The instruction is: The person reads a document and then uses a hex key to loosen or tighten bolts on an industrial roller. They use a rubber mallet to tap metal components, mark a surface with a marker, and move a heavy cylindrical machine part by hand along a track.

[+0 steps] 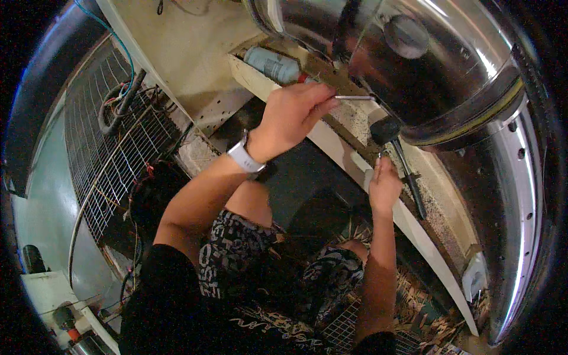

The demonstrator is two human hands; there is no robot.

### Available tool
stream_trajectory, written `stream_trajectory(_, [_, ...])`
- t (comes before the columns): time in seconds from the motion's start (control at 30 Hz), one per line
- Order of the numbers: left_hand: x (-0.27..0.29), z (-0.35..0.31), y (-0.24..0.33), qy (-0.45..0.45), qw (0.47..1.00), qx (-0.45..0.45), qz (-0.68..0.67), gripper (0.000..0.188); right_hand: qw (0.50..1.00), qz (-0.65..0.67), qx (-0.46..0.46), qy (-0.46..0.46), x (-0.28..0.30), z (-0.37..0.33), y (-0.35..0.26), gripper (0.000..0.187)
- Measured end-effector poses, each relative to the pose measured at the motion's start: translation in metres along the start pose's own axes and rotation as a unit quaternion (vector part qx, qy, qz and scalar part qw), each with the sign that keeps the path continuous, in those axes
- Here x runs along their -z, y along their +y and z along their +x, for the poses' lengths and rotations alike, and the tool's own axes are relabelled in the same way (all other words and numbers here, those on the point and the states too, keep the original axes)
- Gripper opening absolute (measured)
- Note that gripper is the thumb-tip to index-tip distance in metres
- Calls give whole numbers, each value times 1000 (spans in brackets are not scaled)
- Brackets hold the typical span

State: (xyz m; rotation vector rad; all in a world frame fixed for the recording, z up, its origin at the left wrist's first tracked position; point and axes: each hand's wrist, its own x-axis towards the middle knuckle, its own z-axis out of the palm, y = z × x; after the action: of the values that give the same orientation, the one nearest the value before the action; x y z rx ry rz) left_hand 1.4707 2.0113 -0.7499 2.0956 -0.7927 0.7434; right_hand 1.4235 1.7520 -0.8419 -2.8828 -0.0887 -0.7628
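One slim metal tool (pixel 355 97) extended to the lower edge of the steel drum (pixel 408 71), pinched by the left hand (pixel 300 109). The right hand (pixel 385 184) appeared to pinch a small metal piece (pixel 380 155). Work at the drum was judged under way, not complete; tip engagement could not be confirmed. A mallet (pixel 386 130) and canister (pixel 273 65) lay nearby.

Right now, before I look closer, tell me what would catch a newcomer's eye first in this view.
The large, shiny metal drum filling the upper right would likely draw the eye first. Next come the hands near the middle: the left hand holds a thin metal rod toward the drum, above a black-headed mallet. Off to the left, a wire grid stands out.
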Motion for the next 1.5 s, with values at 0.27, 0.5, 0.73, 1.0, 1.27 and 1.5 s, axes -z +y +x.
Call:
stream_trajectory(0.27, [18, 25, -12, -45, 996, -67, 31, 21, 1000, -18, 25, -5, -3, -1, 2, 14])
stream_trajectory(0.5, [35, 35, -18, -132, 987, -88, 14, 18, 999, -24, 39, 23, -7, 1, 5, 15])
stream_trajectory(0.73, [25, 23, -20, -83, 992, -86, 36, 17, 1000, -15, -6, -21, -4, -4, 5, 17])
stream_trajectory(1.0, [28, 25, -15, -43, 994, -88, 46, 17, 999, 30, -22, -11, -4, -3, 10, 15])
stream_trajectory(1.27, [26, 24, -14, -71, 993, -78, 58, 17, 998, 61, -3, 31, -2, -5, 8, 16])
stream_trajectory(1.5, [28, 26, -16, -90, 983, -99, 129, 17, 996, 84, -36, -8, 5, -6, 5, 15])
